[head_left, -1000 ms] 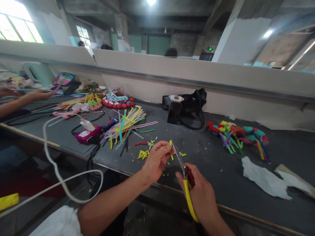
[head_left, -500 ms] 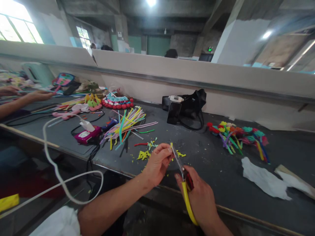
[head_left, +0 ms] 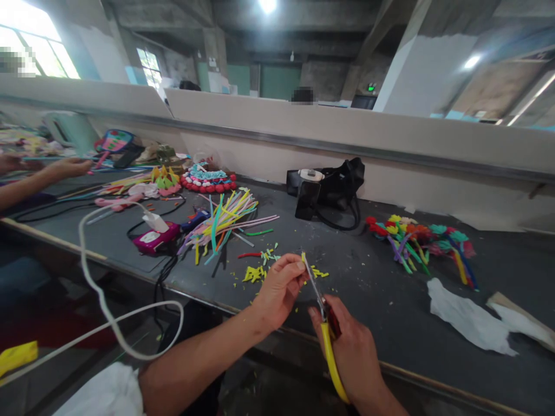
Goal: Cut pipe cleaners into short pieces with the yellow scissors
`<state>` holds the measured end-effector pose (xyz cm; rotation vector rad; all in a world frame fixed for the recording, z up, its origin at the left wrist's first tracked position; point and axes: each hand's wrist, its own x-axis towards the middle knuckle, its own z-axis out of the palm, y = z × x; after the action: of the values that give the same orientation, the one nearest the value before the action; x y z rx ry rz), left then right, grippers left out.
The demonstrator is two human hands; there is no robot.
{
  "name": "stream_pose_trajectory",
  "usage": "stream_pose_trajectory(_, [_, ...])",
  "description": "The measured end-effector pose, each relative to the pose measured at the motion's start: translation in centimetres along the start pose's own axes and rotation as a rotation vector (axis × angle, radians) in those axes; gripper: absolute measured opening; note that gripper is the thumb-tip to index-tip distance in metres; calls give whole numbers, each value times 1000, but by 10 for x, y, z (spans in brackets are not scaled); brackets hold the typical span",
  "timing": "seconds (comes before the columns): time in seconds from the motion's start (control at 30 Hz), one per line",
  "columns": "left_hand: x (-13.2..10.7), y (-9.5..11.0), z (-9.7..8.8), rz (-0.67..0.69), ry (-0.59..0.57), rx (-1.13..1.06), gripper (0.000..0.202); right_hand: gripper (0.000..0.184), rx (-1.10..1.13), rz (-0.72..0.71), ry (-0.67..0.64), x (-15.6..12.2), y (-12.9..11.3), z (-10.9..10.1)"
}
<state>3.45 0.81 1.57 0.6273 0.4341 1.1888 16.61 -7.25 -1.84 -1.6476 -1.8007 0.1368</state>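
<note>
My right hand [head_left: 353, 341] is closed around the yellow handle of a pair of scissors [head_left: 330, 361], whose blades point up and away from me. The blade tips meet a small yellow piece [head_left: 303, 256] that my left hand [head_left: 281, 286] pinches between thumb and fingers. It looks like a bit of fuzzy pipe cleaner. Beyond and beside my left hand, short yellow cut pieces [head_left: 254, 274] lie scattered on the dark table [head_left: 368, 277], with pale green bits [head_left: 269, 254] and a red stem [head_left: 249, 255] close by.
Left of my hands is a bundle of coloured pipe cleaners [head_left: 229, 214], with a magenta power box [head_left: 156, 238] and white cable [head_left: 97, 289]. A black bag [head_left: 342, 185], pipe-cleaner flowers [head_left: 416, 237] and white paper [head_left: 468, 318] lie right. A co-worker's hand [head_left: 71, 167] works far left.
Both hands stay nearly in place, with the scissors still at the yellow piece. The whole view has shifted very slightly. The co-worker's hands at far left have moved a little.
</note>
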Motion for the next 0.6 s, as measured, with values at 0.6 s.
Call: stream_pose_trajectory(0.6, [-1, 0, 1, 7, -6, -6, 8, 19, 29, -82, 48, -1, 2, 7])
